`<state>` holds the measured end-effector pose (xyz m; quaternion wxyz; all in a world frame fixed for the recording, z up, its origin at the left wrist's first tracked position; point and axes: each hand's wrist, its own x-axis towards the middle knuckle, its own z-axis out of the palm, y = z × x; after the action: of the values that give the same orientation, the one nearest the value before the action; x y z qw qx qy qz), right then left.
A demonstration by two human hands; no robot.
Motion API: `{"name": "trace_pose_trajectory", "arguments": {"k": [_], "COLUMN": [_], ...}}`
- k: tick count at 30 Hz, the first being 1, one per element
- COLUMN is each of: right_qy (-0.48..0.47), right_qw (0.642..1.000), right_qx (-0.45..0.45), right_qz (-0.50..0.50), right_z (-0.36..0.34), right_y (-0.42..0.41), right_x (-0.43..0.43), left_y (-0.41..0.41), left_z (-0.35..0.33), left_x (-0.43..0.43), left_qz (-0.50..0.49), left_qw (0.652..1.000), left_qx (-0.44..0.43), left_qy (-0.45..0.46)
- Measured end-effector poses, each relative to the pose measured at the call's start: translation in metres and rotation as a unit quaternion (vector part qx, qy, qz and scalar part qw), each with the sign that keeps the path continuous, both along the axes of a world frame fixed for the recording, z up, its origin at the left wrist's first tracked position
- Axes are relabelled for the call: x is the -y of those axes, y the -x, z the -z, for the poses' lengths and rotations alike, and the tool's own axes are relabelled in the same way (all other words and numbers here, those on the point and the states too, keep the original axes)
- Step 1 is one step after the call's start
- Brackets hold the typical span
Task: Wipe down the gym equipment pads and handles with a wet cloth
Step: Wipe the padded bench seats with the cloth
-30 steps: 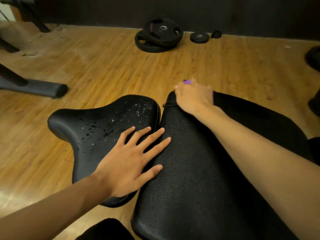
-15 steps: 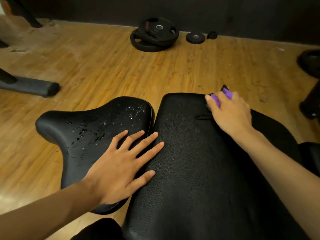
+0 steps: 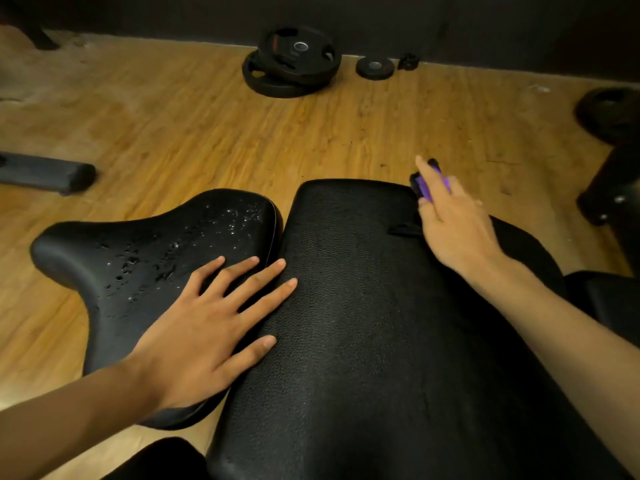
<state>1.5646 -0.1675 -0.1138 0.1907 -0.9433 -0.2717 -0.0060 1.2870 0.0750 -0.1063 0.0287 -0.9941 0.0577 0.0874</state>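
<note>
Wood floor behind; long pad runs away from me, cloth pinched in my right hand at its far right corner. Left hand spread flat on wet seat, well left of cloth.

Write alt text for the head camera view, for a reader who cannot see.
A right hand holds a purple cloth at the far corner of a long black textured pad. The left hand lies flat on a droplet-covered black seat pad beside it.
</note>
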Motion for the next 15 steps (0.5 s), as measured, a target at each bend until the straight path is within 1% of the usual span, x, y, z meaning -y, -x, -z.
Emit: {"name": "trace_pose_trajectory", "arguments": {"k": [2,4,8,10,12,13,15], "right_qy": [0.036,0.045,0.081,0.081,0.055,0.038,0.016], "right_qw": [0.999,0.999,0.993,0.99,0.992,0.995,0.999], "right_qx": [-0.013,-0.004,0.046,0.066,0.066,0.059,0.031], "right_qz": [0.023,0.028,-0.075,-0.097,-0.096,-0.076,0.001], "right_z": [0.001,-0.004,-0.013,-0.013,-0.008,-0.006,-0.003], "right_y": [-0.005,-0.009,0.003,0.01,0.004,-0.002,-0.017], "right_x": [0.01,-0.017,-0.12,-0.141,-0.123,-0.102,-0.039], "left_y": [-0.001,-0.001,-0.001,-0.001,-0.001,0.0,0.001], "left_z": [0.001,0.001,0.001,0.002,0.001,0.001,0.0], "left_x": [0.001,0.001,0.001,0.0,-0.001,-0.001,0.0], "left_qz": [0.001,-0.002,0.001,0.002,0.002,0.003,0.006], "left_qw": [1.0,1.0,1.0,1.0,1.0,1.0,1.0], "left_qx": [0.004,0.0,0.006,0.009,0.009,0.011,0.015], "left_qy": [-0.003,0.0,-0.001,-0.002,-0.005,-0.006,-0.006]}}
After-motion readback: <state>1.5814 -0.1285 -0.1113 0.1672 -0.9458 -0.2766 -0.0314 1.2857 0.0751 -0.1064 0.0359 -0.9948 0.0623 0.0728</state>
